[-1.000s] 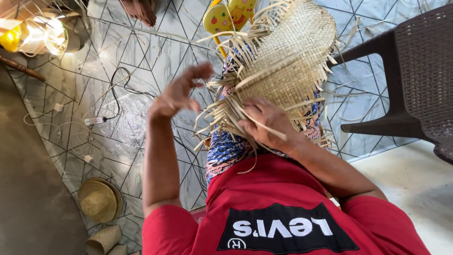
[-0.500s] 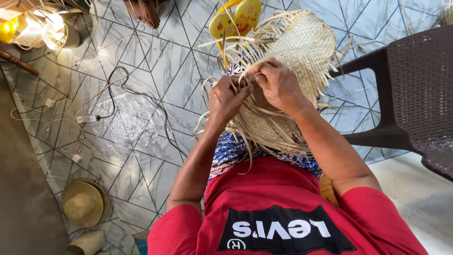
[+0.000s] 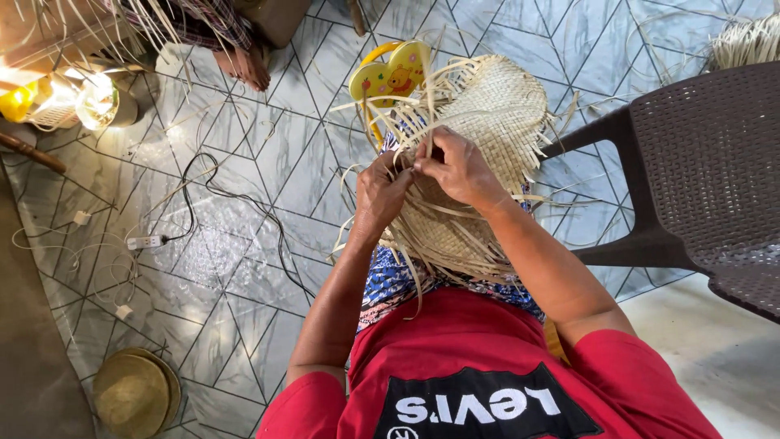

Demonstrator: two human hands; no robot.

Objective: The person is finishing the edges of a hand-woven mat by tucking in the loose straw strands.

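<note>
Matt straw mat (image 3: 496,122) (rough weave), glossy tiled floor (image 3: 244,268), textured plastic chair (image 3: 715,179).

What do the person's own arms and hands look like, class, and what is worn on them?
The left hand and right hand are bare, with no gloves; no rings or watch can be seen. Both forearms are bare up to short red sleeves of a red T-shirt with a black panel bearing white lettering.

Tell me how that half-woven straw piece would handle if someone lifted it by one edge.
The woven piece would probably flex rather than stay flat: it already curves over the lap under both hands, left hand and right hand. It is likely light, being thin strips. The loose strands at its edges would likely dangle and might snag or work loose if tugged.
</note>
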